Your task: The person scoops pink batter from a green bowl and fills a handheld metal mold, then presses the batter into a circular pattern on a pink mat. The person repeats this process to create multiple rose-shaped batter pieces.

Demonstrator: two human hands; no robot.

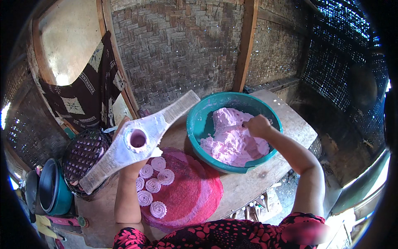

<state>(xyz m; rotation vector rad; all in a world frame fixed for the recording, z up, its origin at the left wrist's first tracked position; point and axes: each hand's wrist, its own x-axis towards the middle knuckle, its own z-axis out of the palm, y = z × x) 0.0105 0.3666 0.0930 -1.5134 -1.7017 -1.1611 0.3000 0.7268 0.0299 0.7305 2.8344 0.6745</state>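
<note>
Wooden press (156, 129) gripped by the left hand (134, 167), best held steady; pink dough (234, 143) in the teal basin (202, 124) is touched by the right hand (258, 125), whose finger closure cannot be told.

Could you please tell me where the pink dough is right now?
In the head view, right of centre, the pink dough lies inside the teal basin, next to the right hand.

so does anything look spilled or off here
I see no clear spill, just mess: pale residue coats the wooden tool around its hole, and the red mat is streaked lighter pink. The pink dough sits inside the teal bowl, and the swirled pieces look intact.
</note>
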